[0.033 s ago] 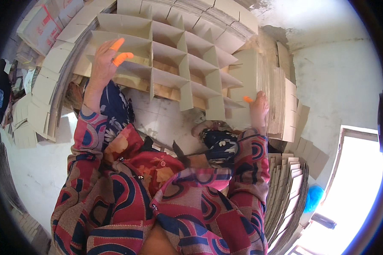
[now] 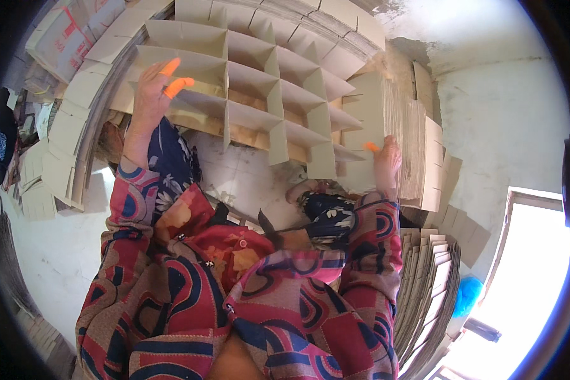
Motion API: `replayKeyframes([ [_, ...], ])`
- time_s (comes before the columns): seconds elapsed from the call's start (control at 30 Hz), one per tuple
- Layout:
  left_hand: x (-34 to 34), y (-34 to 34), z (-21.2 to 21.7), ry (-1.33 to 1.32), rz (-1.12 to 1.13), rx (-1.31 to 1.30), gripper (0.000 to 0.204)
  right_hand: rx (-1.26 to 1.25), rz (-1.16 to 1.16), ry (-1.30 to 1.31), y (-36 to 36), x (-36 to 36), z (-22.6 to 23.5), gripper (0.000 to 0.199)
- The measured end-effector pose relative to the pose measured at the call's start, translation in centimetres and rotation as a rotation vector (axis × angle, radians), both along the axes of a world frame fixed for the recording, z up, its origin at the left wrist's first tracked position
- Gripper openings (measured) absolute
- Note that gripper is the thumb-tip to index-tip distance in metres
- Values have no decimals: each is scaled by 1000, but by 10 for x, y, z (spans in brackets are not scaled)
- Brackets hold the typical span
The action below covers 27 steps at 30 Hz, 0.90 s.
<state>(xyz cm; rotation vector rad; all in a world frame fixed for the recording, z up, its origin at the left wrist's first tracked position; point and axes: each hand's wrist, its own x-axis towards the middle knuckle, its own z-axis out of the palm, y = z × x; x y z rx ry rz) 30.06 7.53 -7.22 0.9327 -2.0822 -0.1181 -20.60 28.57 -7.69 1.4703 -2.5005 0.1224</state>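
Item: cardboard divider grid (image 2: 259, 82), beige, made of slotted strips crossing to form open square cells. Position: far centre of the scene, spanning from the left hand across to the right hand, lying over a pale floor (image 2: 240, 177).

Left hand (image 2: 151, 95): at the far left edge of the grid, fingers extended and loosely spread, resting against the strip ends. Two fingers wear orange fingertip covers (image 2: 174, 79). Whether the hand pinches a strip or only presses on it cannot be told.

Right hand (image 2: 386, 161): at the near right corner of the grid, fingers together, laid against a flat cardboard sheet (image 2: 367, 114) that stands on edge beside the grid's right side. One orange cover shows on a fingertip. Grasp unclear; thumb hidden.

Sleeves: patterned red, navy and tan, entering from the near edge.

Surroundings: upright stack of flat cardboard pieces (image 2: 418, 158) just right of the right hand; further bundled sheets (image 2: 430, 285) near right; cut cardboard strips piled (image 2: 69, 120) at left; printed cartons (image 2: 63, 31) far left; a blue bag (image 2: 467, 294) near right by a bright doorway.
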Motion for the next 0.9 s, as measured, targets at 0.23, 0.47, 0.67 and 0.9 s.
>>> replayKeyframes([
  [0.23,16,4,-10,18,94,16,37,-34,-185,-129,-7,0,15,25],
  [0.47,17,8,-6,82,79,43,35,-477,-232,-119,-7,8,30,23],
  [0.67,18,10,-6,81,59,41,36,-850,-93,-249,-37,48,100,21],
  [0.9,26,11,-10,71,126,92,38,-763,366,-690,-95,158,127,29],
])
